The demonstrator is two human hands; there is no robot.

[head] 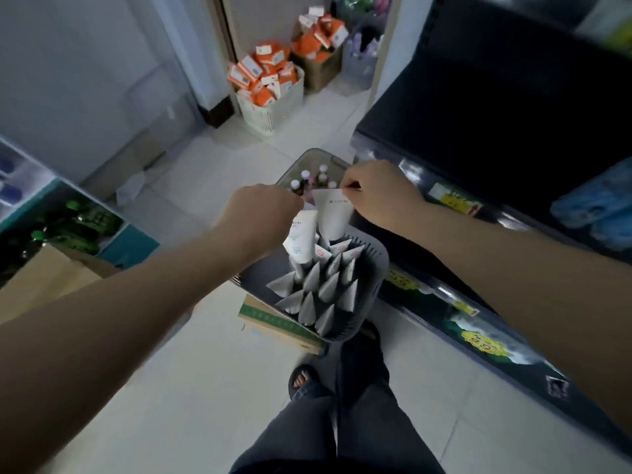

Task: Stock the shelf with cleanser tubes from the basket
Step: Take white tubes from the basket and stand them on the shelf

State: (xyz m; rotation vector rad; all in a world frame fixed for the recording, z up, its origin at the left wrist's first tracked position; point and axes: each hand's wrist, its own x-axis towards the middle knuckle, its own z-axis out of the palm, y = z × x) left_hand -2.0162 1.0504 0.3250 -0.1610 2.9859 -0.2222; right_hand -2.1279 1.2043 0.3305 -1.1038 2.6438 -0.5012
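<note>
A grey basket (374, 268) stands on a cardboard box in front of me, packed with several white cleanser tubes (321, 289) standing with crimped ends up. My left hand (263, 213) grips one white tube (301, 239) by its top, lifted above the others. My right hand (379, 191) pinches the crimped end of a second white tube (333, 215), also raised out of the basket. The dark shelf (496, 138) runs along my right, its lower level mostly in shadow.
A second grey basket (307, 159) with small bottles sits just beyond the first. Further back are a white basket (270, 107) and a box of orange cartons. A cardboard box (51, 278) and green bottles lie at left. My legs and sandalled feet are below.
</note>
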